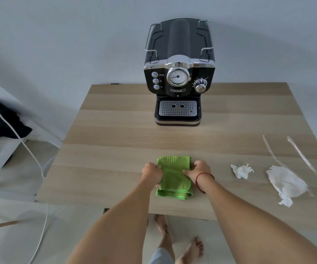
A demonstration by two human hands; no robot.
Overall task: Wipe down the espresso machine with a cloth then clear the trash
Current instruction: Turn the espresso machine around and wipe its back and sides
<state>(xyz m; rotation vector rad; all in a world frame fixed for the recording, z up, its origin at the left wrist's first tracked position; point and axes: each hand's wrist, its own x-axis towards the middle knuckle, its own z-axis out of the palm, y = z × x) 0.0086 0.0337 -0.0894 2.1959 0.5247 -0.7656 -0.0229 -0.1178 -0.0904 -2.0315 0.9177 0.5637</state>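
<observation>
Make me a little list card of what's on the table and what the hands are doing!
machine: black espresso machine at the far side of the wooden table, untouched
cloth: green cloth, folded, lying near the front edge
left hand: left hand gripping the cloth's left side
right hand: right hand gripping the cloth's right side, red string on the wrist
trash: small crumpled tissue, bigger crumpled paper, two clear plastic strips, all to the right of the cloth
wiping: not yet begun
</observation>
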